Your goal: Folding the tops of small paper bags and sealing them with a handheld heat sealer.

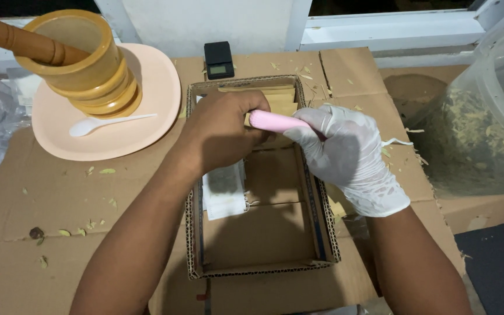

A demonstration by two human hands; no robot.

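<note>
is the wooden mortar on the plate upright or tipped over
Upright: the wooden mortar stands on the plate, mouth up, pestle leaning inside.

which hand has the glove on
The right hand, in a torn white glove, gripping the pink tool. The left hand is bare.

There is one view only, from a camera on the person's head, tilted steeply down and forward over the cardboard-covered work surface (48, 198). It sits close: both forearms enter from six o'clock and fill the lower frame. The shallow cardboard tray (263, 233) lies dead centre, the pink plate (147, 111) at ten o'clock, the white window frame (380, 29) along twelve, a clear plastic tub (497, 87) cut off at three.
</note>
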